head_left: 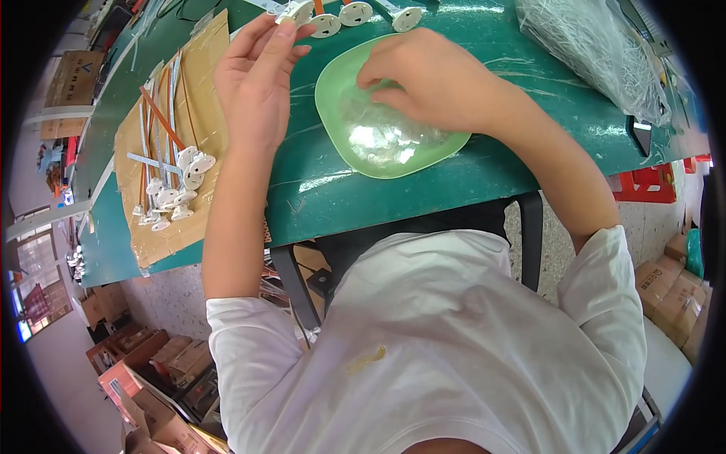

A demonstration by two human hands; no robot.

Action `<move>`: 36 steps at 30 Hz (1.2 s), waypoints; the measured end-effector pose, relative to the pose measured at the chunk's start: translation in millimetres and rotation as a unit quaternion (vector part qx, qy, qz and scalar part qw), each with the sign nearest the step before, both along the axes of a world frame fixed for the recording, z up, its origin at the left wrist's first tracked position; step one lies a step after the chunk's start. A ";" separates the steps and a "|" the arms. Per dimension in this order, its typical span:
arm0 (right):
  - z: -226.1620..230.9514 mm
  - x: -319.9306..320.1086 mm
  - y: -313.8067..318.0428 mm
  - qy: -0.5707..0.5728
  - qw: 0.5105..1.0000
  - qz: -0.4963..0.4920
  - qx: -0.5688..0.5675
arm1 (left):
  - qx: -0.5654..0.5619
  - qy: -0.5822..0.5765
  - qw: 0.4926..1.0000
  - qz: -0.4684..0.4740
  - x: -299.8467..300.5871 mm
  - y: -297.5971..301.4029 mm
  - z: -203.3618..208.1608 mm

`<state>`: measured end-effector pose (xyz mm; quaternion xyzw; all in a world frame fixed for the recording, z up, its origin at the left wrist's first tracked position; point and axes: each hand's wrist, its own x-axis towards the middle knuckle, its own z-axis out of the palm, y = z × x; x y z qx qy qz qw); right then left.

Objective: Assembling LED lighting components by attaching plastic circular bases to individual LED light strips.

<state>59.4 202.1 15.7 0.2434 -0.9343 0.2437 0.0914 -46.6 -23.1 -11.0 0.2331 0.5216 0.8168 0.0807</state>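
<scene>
My left hand (261, 79) is raised at the far edge of the view, pinching a white round plastic disc (296, 12) between thumb and fingers. Over the far side of a light green bowl (333, 113) hovers my right hand (420, 76), its fingers curled and thumb close to the index finger; anything between them is too small to make out. Many small clear shiny pieces (389, 144) lie in the bowl. Several similar white discs with slots (355, 13), some on orange or metal strips, lie just beyond it.
Left on the green table (325, 204) lies a cardboard sheet (162, 242) with several long strips ending in white discs (195, 166). A clear plastic bag of thin pale pieces (594, 53) sits far right, near a black-edged object (640, 136). A red crate (644, 184) stands beyond the table edge.
</scene>
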 end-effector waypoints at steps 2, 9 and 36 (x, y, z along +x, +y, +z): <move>-3.4 2.3 -3.7 -0.003 1.000 -0.005 0.005 | -0.019 0.011 1.000 0.014 1.1 -0.5 1.6; -11.7 -8.5 -13.1 0.050 0.999 -0.011 -0.017 | -0.077 0.027 0.996 0.022 21.7 14.1 14.0; 5.1 -3.0 -7.3 0.003 0.918 0.004 -0.397 | -0.115 0.079 0.990 0.013 24.7 16.8 17.8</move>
